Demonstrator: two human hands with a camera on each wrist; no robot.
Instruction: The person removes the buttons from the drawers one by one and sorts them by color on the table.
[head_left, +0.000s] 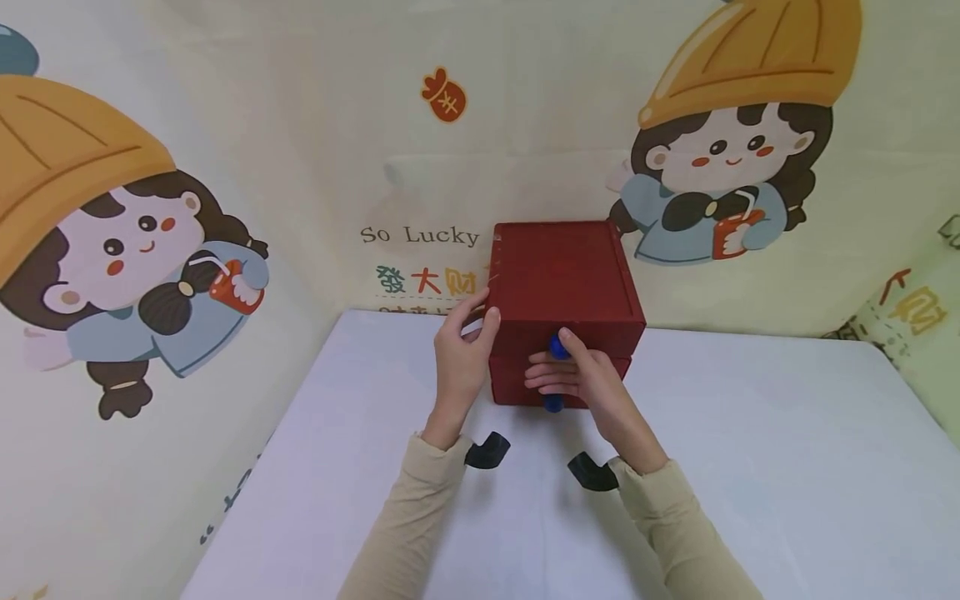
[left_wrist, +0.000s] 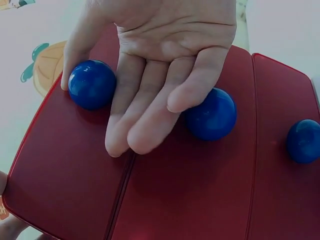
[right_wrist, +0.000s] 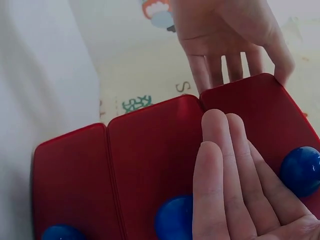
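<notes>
A dark red box (head_left: 558, 275) with stacked front panels stands at the table's back, and each of its three panels carries a round blue knob. At the front, my right hand (head_left: 592, 387) holds the top knob (left_wrist: 92, 85) between thumb and index finger. Its other fingers extend across the panels, partly covering the middle knob (left_wrist: 212, 117). The lowest knob (left_wrist: 304, 141) is apart from the hand. My left hand (head_left: 461, 358) rests against the box's left side near the upper front corner, fingers fairly straight; some of its fingertips are hidden behind the box in the right wrist view.
The box stands on a white table (head_left: 300, 500), close to a patterned cloth wall (head_left: 315, 167) that also runs along the left and right. Dark curved pieces (head_left: 489, 451) stick out from the sleeves (head_left: 412, 517) at both wrists.
</notes>
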